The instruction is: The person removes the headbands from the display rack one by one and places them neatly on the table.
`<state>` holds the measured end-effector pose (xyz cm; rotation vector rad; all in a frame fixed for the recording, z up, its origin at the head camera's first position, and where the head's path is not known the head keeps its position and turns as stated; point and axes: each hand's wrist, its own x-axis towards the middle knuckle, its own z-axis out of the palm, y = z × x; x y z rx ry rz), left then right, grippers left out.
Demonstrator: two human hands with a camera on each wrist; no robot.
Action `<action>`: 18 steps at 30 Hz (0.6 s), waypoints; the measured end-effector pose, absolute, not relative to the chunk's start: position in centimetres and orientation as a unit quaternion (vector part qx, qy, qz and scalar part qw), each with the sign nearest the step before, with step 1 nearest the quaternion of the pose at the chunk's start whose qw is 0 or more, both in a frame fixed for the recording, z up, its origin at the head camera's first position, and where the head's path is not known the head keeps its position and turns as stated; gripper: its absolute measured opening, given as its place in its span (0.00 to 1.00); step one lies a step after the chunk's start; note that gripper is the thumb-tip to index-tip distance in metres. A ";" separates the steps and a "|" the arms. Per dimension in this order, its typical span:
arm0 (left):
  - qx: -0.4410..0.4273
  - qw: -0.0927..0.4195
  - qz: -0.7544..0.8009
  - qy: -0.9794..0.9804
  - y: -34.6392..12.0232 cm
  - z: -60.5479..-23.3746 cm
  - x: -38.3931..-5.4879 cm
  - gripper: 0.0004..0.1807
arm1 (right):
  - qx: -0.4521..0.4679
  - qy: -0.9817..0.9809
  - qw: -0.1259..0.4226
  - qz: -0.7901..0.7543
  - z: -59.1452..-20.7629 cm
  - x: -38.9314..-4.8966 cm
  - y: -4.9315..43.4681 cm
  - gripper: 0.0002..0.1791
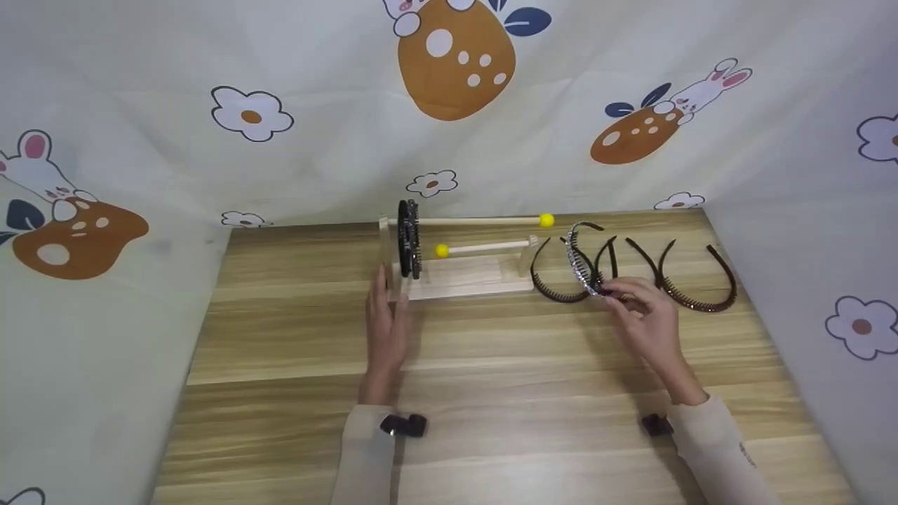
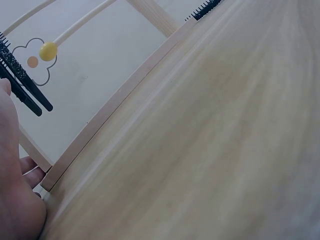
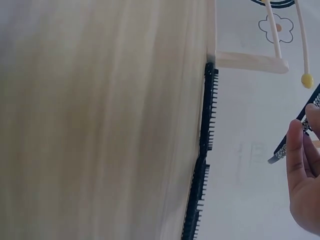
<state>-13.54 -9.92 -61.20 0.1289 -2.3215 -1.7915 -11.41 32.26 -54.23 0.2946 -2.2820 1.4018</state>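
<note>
A wooden stand (image 1: 466, 284) has an upright at each end, each bearing a rod tipped with a yellow ball. Several dark headbands (image 1: 408, 242) hang on the long rod by the left upright. My left hand (image 1: 386, 333) holds the stand at its left end, with fingers behind the upright in the left wrist view. To the right of the stand, my right hand (image 1: 647, 319) pinches a glittery silver toothed headband (image 1: 579, 265) by its lower part. It is raised and tilted, overlapping the headbands on the table in the head view.
Dark toothed headbands lie at the back right: one (image 1: 558, 297) close to the stand's right end, another (image 1: 704, 306) nearer the table's right edge. The wooden table (image 1: 491, 393) meets a patterned cloth (image 1: 330, 168) at the back and sides.
</note>
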 end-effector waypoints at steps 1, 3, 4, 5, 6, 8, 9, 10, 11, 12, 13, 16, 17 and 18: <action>0.042 0.104 -0.607 -0.787 -9.9 -61.2 -13.6 0.38 | 0.110 -0.830 0.222 0.500 -54.3 -11.2 32.5 0.18; 0.040 0.105 -0.606 -0.788 -9.9 -61.2 -13.6 0.38 | 0.119 -0.836 0.221 0.489 -54.3 -10.8 32.9 0.19; 0.039 0.105 -0.607 -0.787 -9.9 -61.2 -13.6 0.38 | 0.126 -0.839 0.222 0.481 -54.4 -10.7 33.1 0.19; 0.040 0.105 -0.605 -0.788 -9.9 -61.2 -13.6 0.38 | 0.132 -0.843 0.221 0.473 -54.4 -10.5 33.3 0.20; 0.041 0.105 -0.604 -0.789 -9.9 -61.2 -13.6 0.38 | 0.138 -0.846 0.220 0.466 -54.5 -10.3 33.5 0.20; 0.043 0.103 -0.603 -0.790 -10.0 -61.2 -13.6 0.38 | 0.152 -0.853 0.218 0.449 -54.6 -10.0 33.9 0.21; 0.043 0.102 -0.603 -0.790 -10.0 -61.2 -13.6 0.38 | 0.161 -0.856 0.218 0.440 -54.7 -9.9 34.1 0.21; 0.044 0.101 -0.602 -0.791 -10.0 -61.1 -13.6 0.38 | 0.172 -0.859 0.217 0.431 -54.7 -9.8 34.3 0.21; 0.044 0.100 -0.600 -0.792 -10.0 -61.1 -13.5 0.38 | 0.183 -0.861 0.214 0.424 -54.7 -9.7 34.5 0.22; 0.045 0.099 -0.601 -0.792 -10.0 -61.1 -13.5 0.38 | 0.196 -0.861 0.213 0.418 -54.8 -9.6 34.6 0.22; 0.045 0.098 -0.602 -0.791 -10.0 -61.1 -13.5 0.38 | 0.211 -0.860 0.210 0.413 -54.8 -9.5 34.8 0.22; 0.047 0.097 -0.604 -0.790 -10.0 -61.0 -13.5 0.38 | 0.259 -0.857 0.197 0.399 -55.0 -9.3 35.1 0.25; 0.046 0.100 -0.605 -0.788 -10.0 -61.1 -13.5 0.38 | 0.272 -0.857 0.190 0.395 -55.0 -9.2 35.2 0.25; 0.044 0.102 -0.607 -0.787 -10.0 -61.1 -13.5 0.38 | 0.284 -0.855 0.186 0.391 -55.1 -9.1 35.3 0.25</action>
